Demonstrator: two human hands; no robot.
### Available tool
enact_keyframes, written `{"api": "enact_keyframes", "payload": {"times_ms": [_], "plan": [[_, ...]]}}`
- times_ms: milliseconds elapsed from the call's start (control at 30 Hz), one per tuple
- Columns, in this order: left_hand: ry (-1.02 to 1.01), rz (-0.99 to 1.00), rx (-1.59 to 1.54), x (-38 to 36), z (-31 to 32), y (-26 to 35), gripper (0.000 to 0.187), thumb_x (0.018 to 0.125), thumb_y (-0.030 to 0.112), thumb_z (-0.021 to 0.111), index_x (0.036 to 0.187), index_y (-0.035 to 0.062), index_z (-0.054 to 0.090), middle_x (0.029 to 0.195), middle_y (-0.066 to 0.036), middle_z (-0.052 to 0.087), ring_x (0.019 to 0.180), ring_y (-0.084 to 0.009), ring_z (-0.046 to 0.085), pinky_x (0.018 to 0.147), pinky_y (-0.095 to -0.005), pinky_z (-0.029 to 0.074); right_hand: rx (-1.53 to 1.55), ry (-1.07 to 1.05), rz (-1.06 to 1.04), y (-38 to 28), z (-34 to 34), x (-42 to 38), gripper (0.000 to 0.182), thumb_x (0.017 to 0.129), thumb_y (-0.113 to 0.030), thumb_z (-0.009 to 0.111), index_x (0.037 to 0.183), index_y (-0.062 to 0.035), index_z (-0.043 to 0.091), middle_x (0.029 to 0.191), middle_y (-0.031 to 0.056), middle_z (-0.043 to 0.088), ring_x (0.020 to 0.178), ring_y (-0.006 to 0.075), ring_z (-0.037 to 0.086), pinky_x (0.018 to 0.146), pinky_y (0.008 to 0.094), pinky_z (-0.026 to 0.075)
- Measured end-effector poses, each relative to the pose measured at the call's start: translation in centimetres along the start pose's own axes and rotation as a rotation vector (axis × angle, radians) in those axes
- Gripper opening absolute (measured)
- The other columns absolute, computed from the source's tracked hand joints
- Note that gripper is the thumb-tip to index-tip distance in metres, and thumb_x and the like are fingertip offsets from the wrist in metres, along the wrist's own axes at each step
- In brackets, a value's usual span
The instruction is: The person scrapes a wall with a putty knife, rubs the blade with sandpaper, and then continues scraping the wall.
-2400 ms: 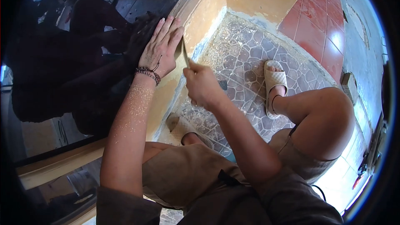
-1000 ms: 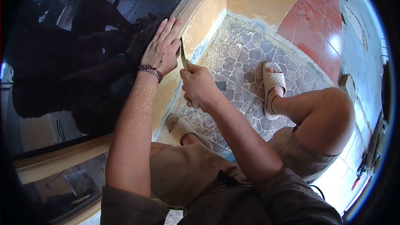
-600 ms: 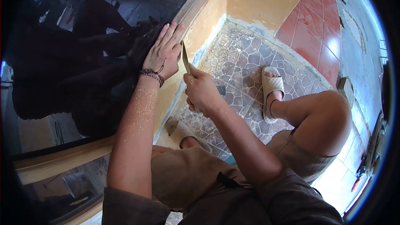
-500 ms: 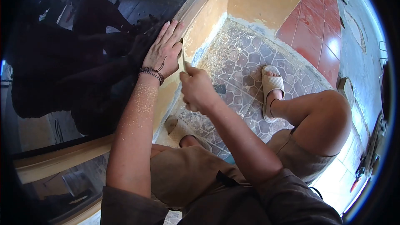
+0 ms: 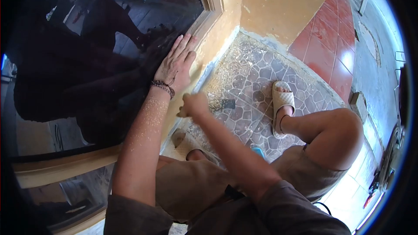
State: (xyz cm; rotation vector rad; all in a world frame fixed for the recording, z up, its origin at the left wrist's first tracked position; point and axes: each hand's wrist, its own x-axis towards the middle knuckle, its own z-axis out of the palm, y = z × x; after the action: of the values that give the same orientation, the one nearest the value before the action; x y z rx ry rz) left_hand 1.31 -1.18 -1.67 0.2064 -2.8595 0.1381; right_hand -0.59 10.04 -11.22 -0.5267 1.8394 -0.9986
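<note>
My left hand (image 5: pixel 175 66) lies with its fingers stretched along the wooden frame (image 5: pixel 201 27) at the edge of the dark glass (image 5: pixel 109 74); nothing shows in its grip. Pale shavings dust that forearm, and a braided bracelet (image 5: pixel 163 87) circles the wrist. Below and right of it, my right hand (image 5: pixel 193 105) is closed in a fist beside the yellow wall, blurred by motion. It grips a thin tool, now seen only as a faint smear above the fist, so its tip cannot be made out.
Shavings lie over the stone-patterned floor (image 5: pixel 257 74), where a small dark flat piece (image 5: pixel 227 104) rests. My sandalled foot (image 5: pixel 284 100) stands to the right. Red tiles (image 5: pixel 320 39) lie beyond a low edge, and a block (image 5: pixel 359 104) is near my knee.
My right hand has moved down and left, away from the left hand. The thin tool's blade, visible between the hands before, is now blurred. The view has shifted slightly.
</note>
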Motion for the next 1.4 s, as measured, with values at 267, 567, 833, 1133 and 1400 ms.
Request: {"api": "enact_keyframes", "payload": {"times_ms": [267,567,833,1133,1400], "plan": [[-0.095,-0.023,0.034,0.2,-0.9,0.3,0.019,0.084,0.005,0.046,0.098,-0.0016,0.058,0.149,-0.016,0.034,0.143,-0.0287,0.021,0.120,-0.0394,0.014,0.268,0.180,0.370,4.3,4.0,-5.8,0.036,0.081,-0.019,0.060,0.103,0.0095,0.053,0.099,0.0289,0.061,0.079,0.0381,0.066,0.061,0.0398,0.055],[-0.075,-0.026,0.020,0.2,-0.6,0.4,0.019,0.077,0.001,0.051,0.092,-0.0044,0.061,0.147,-0.017,0.036,0.140,-0.0303,0.027,0.118,-0.0419,0.018,-0.391,-0.387,0.003,14.0,-3.1,-2.6,0.039,0.079,-0.020,0.061,0.109,0.0036,0.055,0.097,0.0278,0.064,0.093,0.0363,0.065,0.079,0.0436,0.053],[-0.095,-0.017,0.050,0.2,-0.7,0.5,0.019,0.080,0.004,0.051,0.093,-0.0044,0.062,0.147,-0.017,0.036,0.140,-0.0305,0.026,0.118,-0.0422,0.019,-0.215,0.409,0.130,9.2,-4.4,-2.5,0.044,0.083,-0.027,0.057,0.117,0.0008,0.051,0.094,0.0280,0.064,0.090,0.0418,0.064,0.081,0.0476,0.049],[-0.142,-0.040,0.057,0.3,-1.0,0.5,0.027,0.086,0.011,0.047,0.104,-0.0027,0.061,0.150,-0.015,0.032,0.143,-0.0276,0.021,0.120,-0.0386,0.011,-0.450,0.489,0.156,12.1,-8.0,4.5,0.034,0.092,-0.034,0.049,0.098,-0.0005,0.050,0.085,0.0266,0.064,0.084,0.0473,0.061,0.075,0.0536,0.048],[-0.094,-0.040,-0.005,0.1,-0.8,0.5,0.033,0.078,0.003,0.052,0.109,-0.0058,0.055,0.145,-0.019,0.038,0.139,-0.0323,0.029,0.117,-0.0435,0.020,-0.360,0.601,0.125,11.1,-7.4,7.3,0.031,0.090,-0.031,0.049,0.095,-0.0002,0.049,0.079,0.0279,0.063,0.077,0.0474,0.061,0.071,0.0548,0.047]]}}
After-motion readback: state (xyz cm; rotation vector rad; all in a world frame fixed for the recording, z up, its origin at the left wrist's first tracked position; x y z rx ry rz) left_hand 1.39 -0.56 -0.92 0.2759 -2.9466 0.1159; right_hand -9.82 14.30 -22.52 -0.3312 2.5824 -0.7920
